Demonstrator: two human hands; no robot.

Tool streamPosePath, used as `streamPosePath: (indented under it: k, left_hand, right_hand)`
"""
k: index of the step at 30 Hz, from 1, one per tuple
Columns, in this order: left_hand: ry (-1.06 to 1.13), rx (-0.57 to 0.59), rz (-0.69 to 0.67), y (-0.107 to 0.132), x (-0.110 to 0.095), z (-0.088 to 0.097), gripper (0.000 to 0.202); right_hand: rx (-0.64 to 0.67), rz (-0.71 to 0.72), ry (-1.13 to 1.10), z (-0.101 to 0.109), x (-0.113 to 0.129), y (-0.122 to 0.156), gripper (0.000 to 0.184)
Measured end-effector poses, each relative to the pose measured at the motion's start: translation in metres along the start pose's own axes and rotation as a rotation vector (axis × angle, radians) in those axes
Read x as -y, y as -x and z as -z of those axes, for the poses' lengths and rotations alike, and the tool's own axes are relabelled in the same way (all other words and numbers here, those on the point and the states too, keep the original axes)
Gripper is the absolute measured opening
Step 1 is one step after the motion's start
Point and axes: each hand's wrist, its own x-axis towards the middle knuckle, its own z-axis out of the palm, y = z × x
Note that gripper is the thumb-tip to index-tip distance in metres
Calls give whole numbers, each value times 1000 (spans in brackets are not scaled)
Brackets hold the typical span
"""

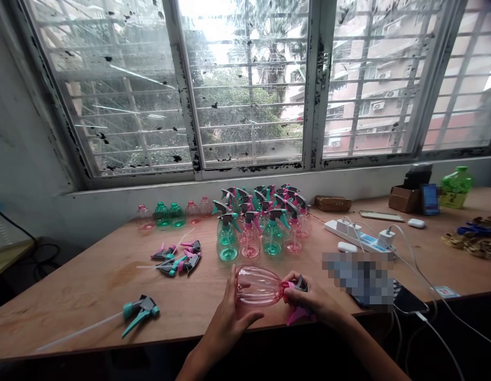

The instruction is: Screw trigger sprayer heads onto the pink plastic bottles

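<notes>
A clear pink spray bottle (258, 286) lies sideways between my hands, above the table's front edge. My left hand (234, 307) is wrapped round its base, thumb along the lower side. At the neck, my right hand (305, 296) grips the pink and grey trigger head (296, 286); part of the head is hidden by the fingers. Beyond my hands stand several upright green and pink spray bottles (272, 241) with trigger heads on. To the left, a loose teal and grey trigger head (142, 312) lies with its long tube pointing left.
Several more trigger heads (180, 259) lie in a pile at left. Headless pink and green bottles (161, 214) line the back by the window. On the right are a white power strip (358, 235) with cables, a phone (408, 297), a brown box (402, 198) and a green jug (457, 188).
</notes>
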Motion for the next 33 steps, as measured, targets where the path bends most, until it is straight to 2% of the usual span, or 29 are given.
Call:
streamPosePath:
  k: [9,14,20,26,33]
  left_hand:
    - [36,-17,6,-3,-6,2,96]
    - [70,22,40,0,-4,2,111]
    - [95,49,78,0,-8,4,105]
    - [24,32,9,0,-6,1,102]
    - [46,33,58,1,-9,3,112]
  right_hand:
    - [-14,-11,7,-3,3,0,44]
    - [-6,7,51,-6,10,3,44]
    - [-19,-2,43,-5,9,2,46]
    - [-23,-8,-19,-2,3,1,43]
    - [-26,-11,9,-5,10,3,47]
